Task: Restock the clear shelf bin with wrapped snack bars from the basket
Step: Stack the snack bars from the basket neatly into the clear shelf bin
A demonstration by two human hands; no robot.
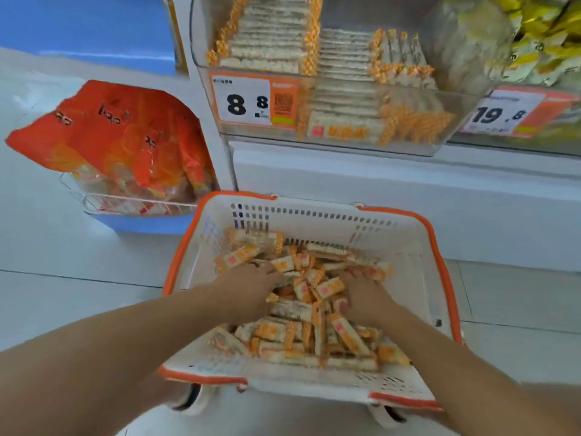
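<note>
Orange-and-white wrapped snack bars (pixel 314 309) lie heaped in the basket (pixel 408 247), both hands buried among them.
Left hand (pixel 248 291) and right hand (pixel 364 297) curl into the pile, apparently gathering bars; actual grip unclear. The clear shelf bin (pixel 456 121) above is already part-stocked.

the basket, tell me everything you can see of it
The basket is white plastic with slotted walls and an orange rim. It sits upright on the pale floor below the clear shelf bin, with a loose heap of wrapped snack bars inside. The left hand and right hand both reach into the heap.
</note>
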